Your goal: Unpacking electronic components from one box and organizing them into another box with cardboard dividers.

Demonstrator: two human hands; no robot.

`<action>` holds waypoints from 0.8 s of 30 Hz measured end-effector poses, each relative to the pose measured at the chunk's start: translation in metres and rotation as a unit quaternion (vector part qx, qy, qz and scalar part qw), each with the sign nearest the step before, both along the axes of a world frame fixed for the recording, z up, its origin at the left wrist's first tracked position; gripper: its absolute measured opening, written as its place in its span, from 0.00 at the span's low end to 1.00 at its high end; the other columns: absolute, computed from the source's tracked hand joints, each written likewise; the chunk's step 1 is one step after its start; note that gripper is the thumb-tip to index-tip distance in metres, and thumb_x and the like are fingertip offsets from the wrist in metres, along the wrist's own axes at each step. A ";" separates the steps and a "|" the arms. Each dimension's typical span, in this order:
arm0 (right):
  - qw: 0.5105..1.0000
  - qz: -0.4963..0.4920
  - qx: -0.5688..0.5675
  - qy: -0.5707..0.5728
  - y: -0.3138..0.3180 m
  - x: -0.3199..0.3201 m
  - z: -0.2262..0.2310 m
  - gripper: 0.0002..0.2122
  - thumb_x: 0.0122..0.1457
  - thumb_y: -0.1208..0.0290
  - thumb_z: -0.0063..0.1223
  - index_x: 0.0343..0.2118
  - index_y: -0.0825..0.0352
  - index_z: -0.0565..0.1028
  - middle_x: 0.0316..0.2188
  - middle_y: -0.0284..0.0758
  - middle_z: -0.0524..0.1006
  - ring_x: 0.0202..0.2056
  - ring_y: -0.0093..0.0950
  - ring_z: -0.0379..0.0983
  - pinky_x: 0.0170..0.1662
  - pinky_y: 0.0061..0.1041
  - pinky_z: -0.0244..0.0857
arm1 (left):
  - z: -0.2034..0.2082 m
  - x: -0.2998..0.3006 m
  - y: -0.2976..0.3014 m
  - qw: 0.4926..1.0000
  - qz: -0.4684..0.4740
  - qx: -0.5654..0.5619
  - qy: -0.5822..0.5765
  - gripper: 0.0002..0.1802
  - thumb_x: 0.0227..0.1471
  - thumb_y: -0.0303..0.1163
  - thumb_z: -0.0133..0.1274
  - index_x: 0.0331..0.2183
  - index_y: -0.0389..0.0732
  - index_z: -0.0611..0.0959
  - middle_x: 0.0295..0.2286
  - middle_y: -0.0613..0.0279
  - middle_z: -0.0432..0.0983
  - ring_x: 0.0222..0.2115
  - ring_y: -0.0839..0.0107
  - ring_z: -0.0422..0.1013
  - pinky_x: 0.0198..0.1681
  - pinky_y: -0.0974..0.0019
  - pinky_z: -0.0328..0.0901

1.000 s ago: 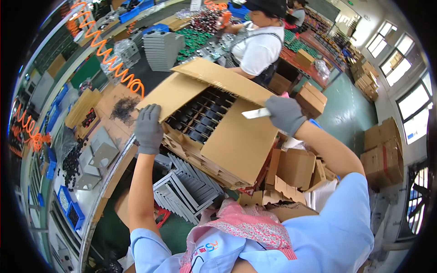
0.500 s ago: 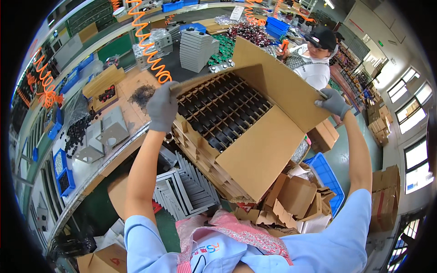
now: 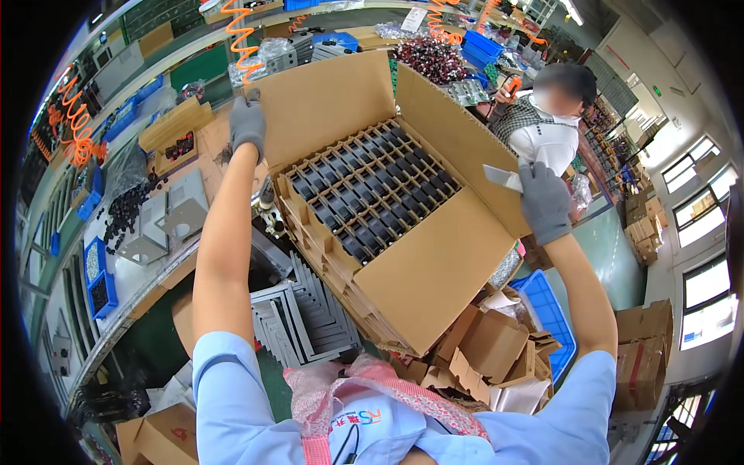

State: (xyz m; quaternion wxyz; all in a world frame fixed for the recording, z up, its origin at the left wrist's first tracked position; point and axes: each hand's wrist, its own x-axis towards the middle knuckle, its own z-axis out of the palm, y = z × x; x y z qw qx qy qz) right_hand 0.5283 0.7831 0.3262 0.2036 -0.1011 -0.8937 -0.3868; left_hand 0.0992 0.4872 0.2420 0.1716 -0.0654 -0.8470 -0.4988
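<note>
An open cardboard box (image 3: 434,271) stands in front of me, its flaps spread outward. Inside, rows of black parts (image 3: 372,194) sit in a grid of cardboard dividers. My left hand (image 3: 247,124), in a grey glove, is closed at the outer corner of the far-left flap (image 3: 325,97). On the other side, my gloved right hand (image 3: 545,203) is closed beside the right flap (image 3: 457,143). A pale, flat, blade-like piece (image 3: 502,178) sticks out leftward from its thumb side; its exact kind is unclear. The palm hides the rest of that piece.
Grey metal frames (image 3: 302,318) are stacked below the box. Torn cardboard (image 3: 488,349) and a blue crate (image 3: 546,310) lie at the lower right. The bench at left holds metal brackets (image 3: 182,205) and black small parts (image 3: 128,213). Another person (image 3: 542,132) stands at the far right.
The far-left flap has swung up and outward with my left hand, showing more of the black parts. My right hand has moved slightly left and down; the pale flat piece now shows beside it.
</note>
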 end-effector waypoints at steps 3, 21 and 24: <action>0.999 0.032 0.013 -0.023 -0.030 -0.013 -0.011 0.17 0.49 0.68 0.47 0.43 0.65 0.69 0.26 0.32 0.67 0.28 0.27 0.68 0.29 0.28 0.62 | 0.002 0.033 -0.005 0.999 -0.034 0.022 0.001 0.28 0.53 0.53 0.44 0.42 0.37 0.74 0.36 0.41 0.74 0.39 0.45 0.70 0.42 0.57 0.63; 0.881 0.045 -0.410 -0.233 -0.059 -0.079 -0.040 0.07 0.55 0.65 0.44 0.35 0.56 0.72 0.29 0.37 0.75 0.34 0.40 0.72 0.38 0.38 0.64 | -0.068 0.240 -0.008 0.908 -0.300 -0.169 0.237 0.24 0.51 0.47 0.48 0.47 0.46 0.74 0.49 0.52 0.67 0.54 0.54 0.58 0.60 0.53 0.47; 0.862 0.044 -0.474 -0.174 -0.032 -0.052 0.001 0.10 0.55 0.61 0.47 0.35 0.60 0.73 0.29 0.40 0.76 0.33 0.40 0.73 0.37 0.36 0.65 | -0.069 0.242 -0.004 0.902 -0.301 -0.190 0.245 0.23 0.51 0.47 0.47 0.45 0.45 0.76 0.48 0.53 0.68 0.54 0.55 0.58 0.60 0.54 0.46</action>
